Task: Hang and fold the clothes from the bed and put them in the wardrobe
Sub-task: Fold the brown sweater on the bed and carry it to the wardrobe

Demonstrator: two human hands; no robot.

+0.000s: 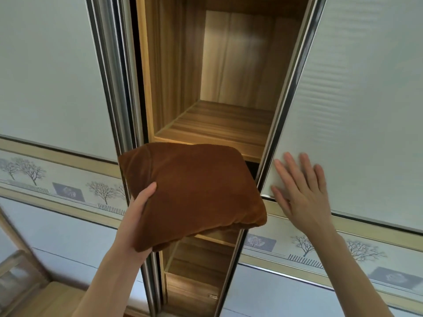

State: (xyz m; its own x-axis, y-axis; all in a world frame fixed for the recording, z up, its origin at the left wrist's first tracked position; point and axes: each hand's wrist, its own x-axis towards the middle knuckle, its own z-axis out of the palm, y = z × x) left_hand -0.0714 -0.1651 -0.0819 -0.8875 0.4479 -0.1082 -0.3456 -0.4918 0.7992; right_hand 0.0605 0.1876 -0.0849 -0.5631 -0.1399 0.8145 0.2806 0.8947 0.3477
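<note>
A folded brown garment (194,193) is held up in front of the wardrobe's open gap. My left hand (139,211) grips its lower left corner, thumb on top and fingers hidden underneath. Just behind and above it lies a bare wooden shelf (217,126) inside the wardrobe. My right hand (302,193) lies flat with straight, spread fingers on the white sliding door (357,99) at the right, close to that door's metal edge.
Another white sliding door (50,72) covers the left side, its metal frame (114,88) bordering the gap. A lower wooden compartment (196,266) shows beneath the garment. A patterned band with trees (57,184) crosses both doors. Wooden furniture (20,277) stands at bottom left.
</note>
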